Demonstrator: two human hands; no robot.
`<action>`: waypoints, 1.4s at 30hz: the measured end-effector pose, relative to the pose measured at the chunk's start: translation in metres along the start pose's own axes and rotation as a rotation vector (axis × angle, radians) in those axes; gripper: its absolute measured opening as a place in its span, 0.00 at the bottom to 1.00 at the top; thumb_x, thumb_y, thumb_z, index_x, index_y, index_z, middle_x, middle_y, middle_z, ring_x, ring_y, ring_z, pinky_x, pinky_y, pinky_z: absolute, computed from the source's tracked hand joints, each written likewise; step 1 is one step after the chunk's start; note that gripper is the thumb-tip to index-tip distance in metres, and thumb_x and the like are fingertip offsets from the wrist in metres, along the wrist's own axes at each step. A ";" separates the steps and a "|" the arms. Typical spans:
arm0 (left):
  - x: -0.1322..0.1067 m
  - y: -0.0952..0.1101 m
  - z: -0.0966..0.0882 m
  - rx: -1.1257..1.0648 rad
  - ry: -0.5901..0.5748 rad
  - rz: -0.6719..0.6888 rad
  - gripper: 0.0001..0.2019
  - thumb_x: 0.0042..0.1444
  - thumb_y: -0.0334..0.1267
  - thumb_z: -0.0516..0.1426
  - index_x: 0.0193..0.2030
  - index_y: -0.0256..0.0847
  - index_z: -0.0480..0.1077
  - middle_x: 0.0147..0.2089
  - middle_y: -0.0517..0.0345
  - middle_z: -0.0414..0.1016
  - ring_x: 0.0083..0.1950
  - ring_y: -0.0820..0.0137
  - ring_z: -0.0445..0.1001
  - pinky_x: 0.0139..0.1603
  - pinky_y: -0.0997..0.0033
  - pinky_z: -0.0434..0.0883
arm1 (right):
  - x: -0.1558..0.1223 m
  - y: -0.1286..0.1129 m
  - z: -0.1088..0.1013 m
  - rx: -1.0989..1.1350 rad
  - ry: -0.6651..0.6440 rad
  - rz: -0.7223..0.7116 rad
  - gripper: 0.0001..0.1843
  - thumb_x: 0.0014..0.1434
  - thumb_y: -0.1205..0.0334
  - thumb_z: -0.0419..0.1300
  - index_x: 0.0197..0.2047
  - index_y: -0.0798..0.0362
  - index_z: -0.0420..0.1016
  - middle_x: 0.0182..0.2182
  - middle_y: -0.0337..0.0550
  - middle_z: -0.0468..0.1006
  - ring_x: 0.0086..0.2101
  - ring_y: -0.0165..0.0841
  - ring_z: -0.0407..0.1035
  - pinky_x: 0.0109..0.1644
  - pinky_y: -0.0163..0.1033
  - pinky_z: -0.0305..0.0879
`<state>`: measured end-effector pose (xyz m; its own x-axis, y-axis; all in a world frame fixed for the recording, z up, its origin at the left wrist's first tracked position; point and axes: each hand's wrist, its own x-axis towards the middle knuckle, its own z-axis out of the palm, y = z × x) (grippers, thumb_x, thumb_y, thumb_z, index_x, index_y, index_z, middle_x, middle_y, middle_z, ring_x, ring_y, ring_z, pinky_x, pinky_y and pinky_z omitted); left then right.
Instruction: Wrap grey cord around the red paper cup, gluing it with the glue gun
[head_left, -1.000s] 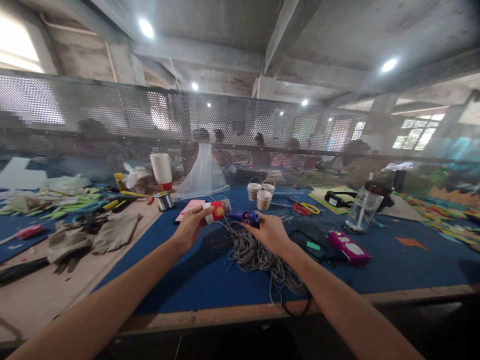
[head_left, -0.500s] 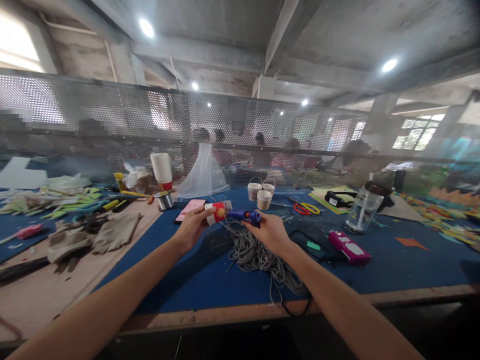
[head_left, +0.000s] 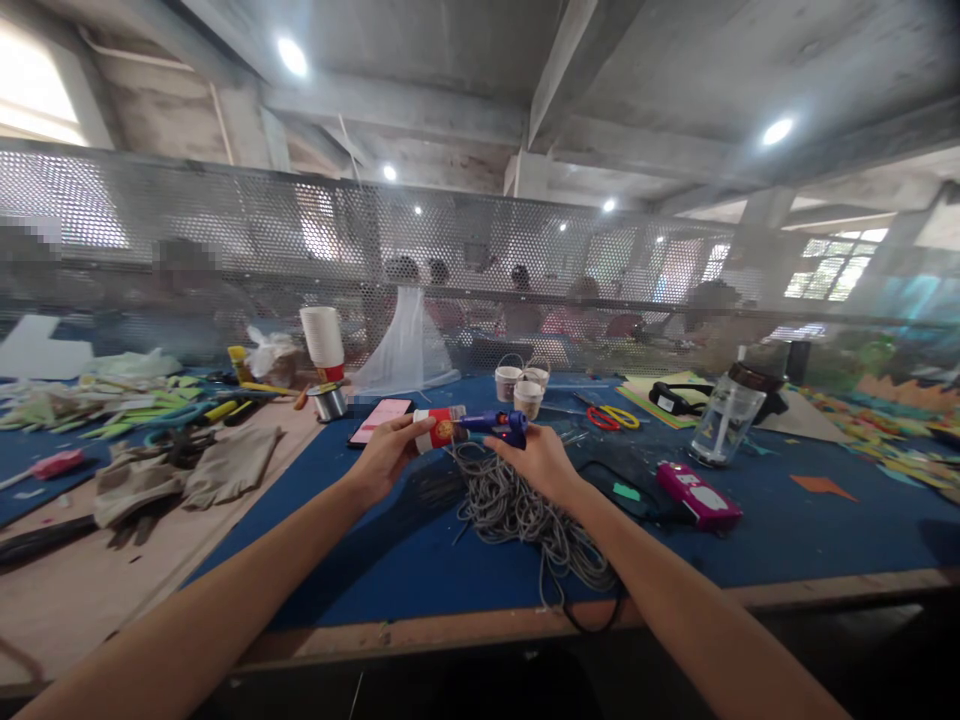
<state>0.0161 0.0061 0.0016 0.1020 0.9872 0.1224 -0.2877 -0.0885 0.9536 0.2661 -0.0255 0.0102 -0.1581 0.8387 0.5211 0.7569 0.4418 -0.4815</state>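
My left hand is closed around a red and white paper cup, which lies on its side in the air with grey cord about its right end. In my right hand is a blue glue gun, its nozzle pointing left at the cup and close to or touching it. Beneath both hands a loose heap of grey cord spreads over the blue table mat. A phone with a pink screen lies just behind my left hand.
Behind the cord stand several small cord-wrapped cups with handles. Scissors, a magenta box and a clear water bottle are to the right. Leftward are stacked paper cups, a wire spool and work gloves. A perforated screen rises behind.
The glue gun has shifted slightly up and right, with its nozzle still at the cup. The cup has turned or tilted a little in my left hand.
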 end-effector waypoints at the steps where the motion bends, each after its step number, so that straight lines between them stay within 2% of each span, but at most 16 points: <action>1: 0.001 -0.001 0.000 0.002 -0.003 0.002 0.12 0.47 0.41 0.70 0.36 0.36 0.80 0.37 0.51 0.83 0.34 0.70 0.76 0.38 0.71 0.72 | 0.001 -0.001 -0.002 0.070 -0.013 0.023 0.19 0.61 0.42 0.61 0.38 0.50 0.79 0.25 0.39 0.78 0.29 0.37 0.75 0.33 0.36 0.63; 4: 0.001 -0.001 -0.001 0.003 -0.002 -0.008 0.14 0.48 0.41 0.70 0.39 0.35 0.80 0.39 0.50 0.83 0.35 0.69 0.77 0.39 0.71 0.72 | 0.003 -0.003 -0.008 0.301 -0.056 0.089 0.18 0.60 0.45 0.62 0.43 0.51 0.76 0.19 0.34 0.74 0.21 0.33 0.69 0.30 0.36 0.64; 6: 0.001 0.000 0.000 -0.009 0.000 -0.019 0.14 0.48 0.41 0.69 0.40 0.35 0.80 0.41 0.49 0.83 0.36 0.69 0.77 0.39 0.71 0.73 | 0.005 -0.002 -0.011 0.440 -0.086 0.106 0.16 0.60 0.47 0.62 0.42 0.52 0.75 0.16 0.31 0.70 0.19 0.31 0.66 0.30 0.36 0.65; 10: 0.001 0.001 0.001 -0.047 -0.025 -0.008 0.13 0.47 0.37 0.69 0.39 0.34 0.80 0.40 0.48 0.83 0.36 0.68 0.78 0.40 0.71 0.74 | 0.013 0.010 -0.013 0.628 -0.074 0.133 0.18 0.60 0.46 0.60 0.29 0.53 0.73 0.17 0.36 0.72 0.21 0.30 0.67 0.34 0.35 0.65; 13: 0.001 0.000 0.001 -0.043 -0.048 -0.004 0.13 0.45 0.34 0.70 0.39 0.34 0.80 0.39 0.50 0.83 0.35 0.69 0.78 0.40 0.71 0.74 | 0.020 0.025 -0.014 0.663 0.020 0.252 0.22 0.56 0.42 0.63 0.32 0.55 0.76 0.22 0.39 0.76 0.25 0.31 0.69 0.33 0.35 0.63; 16: 0.001 0.000 0.000 -0.034 -0.054 0.006 0.15 0.44 0.34 0.70 0.41 0.35 0.80 0.39 0.51 0.83 0.35 0.70 0.77 0.39 0.72 0.74 | 0.026 0.043 -0.013 0.565 0.072 0.399 0.27 0.50 0.39 0.65 0.35 0.58 0.80 0.23 0.39 0.76 0.27 0.32 0.68 0.33 0.36 0.60; 22: 0.003 -0.003 -0.003 -0.028 -0.069 0.011 0.15 0.44 0.37 0.71 0.40 0.37 0.80 0.40 0.52 0.83 0.36 0.69 0.78 0.41 0.72 0.75 | 0.030 0.075 -0.009 0.240 -0.026 0.524 0.28 0.52 0.37 0.63 0.33 0.58 0.81 0.24 0.39 0.76 0.27 0.32 0.68 0.32 0.35 0.59; 28: -0.001 0.001 0.001 -0.038 -0.048 0.000 0.17 0.43 0.36 0.71 0.41 0.34 0.80 0.40 0.49 0.84 0.36 0.68 0.79 0.40 0.71 0.75 | 0.032 0.096 -0.009 -0.036 -0.094 0.584 0.27 0.56 0.39 0.62 0.23 0.55 0.76 0.23 0.47 0.78 0.30 0.38 0.74 0.33 0.37 0.62; 33: -0.002 0.002 0.002 -0.053 -0.073 -0.003 0.18 0.44 0.37 0.72 0.42 0.33 0.80 0.40 0.48 0.84 0.37 0.68 0.79 0.41 0.72 0.76 | 0.031 0.094 -0.010 -0.258 -0.132 0.587 0.26 0.58 0.37 0.61 0.28 0.54 0.78 0.33 0.56 0.82 0.42 0.48 0.77 0.43 0.42 0.66; 37: 0.000 0.001 0.002 -0.052 -0.084 -0.011 0.18 0.44 0.37 0.72 0.42 0.33 0.80 0.41 0.47 0.84 0.37 0.67 0.80 0.41 0.71 0.76 | 0.027 0.087 -0.010 -0.358 -0.130 0.607 0.26 0.59 0.39 0.61 0.39 0.57 0.78 0.41 0.61 0.81 0.48 0.50 0.76 0.47 0.45 0.66; 39: -0.001 0.001 0.002 -0.050 -0.079 -0.010 0.18 0.44 0.36 0.72 0.42 0.33 0.80 0.41 0.47 0.84 0.37 0.67 0.79 0.41 0.71 0.76 | 0.025 0.082 -0.011 -0.423 -0.066 0.576 0.25 0.59 0.42 0.63 0.45 0.58 0.77 0.46 0.63 0.79 0.51 0.50 0.73 0.50 0.46 0.66; 42: -0.001 0.002 0.002 -0.046 -0.057 -0.002 0.16 0.44 0.36 0.71 0.41 0.33 0.80 0.40 0.48 0.83 0.35 0.69 0.78 0.38 0.72 0.75 | 0.025 0.066 -0.013 -0.443 0.101 0.390 0.15 0.62 0.52 0.62 0.45 0.55 0.75 0.48 0.56 0.79 0.53 0.45 0.72 0.54 0.43 0.63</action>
<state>0.0171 0.0044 0.0037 0.1564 0.9780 0.1377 -0.3307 -0.0795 0.9404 0.3206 0.0204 0.0006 0.2296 0.8683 0.4398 0.9426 -0.0858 -0.3227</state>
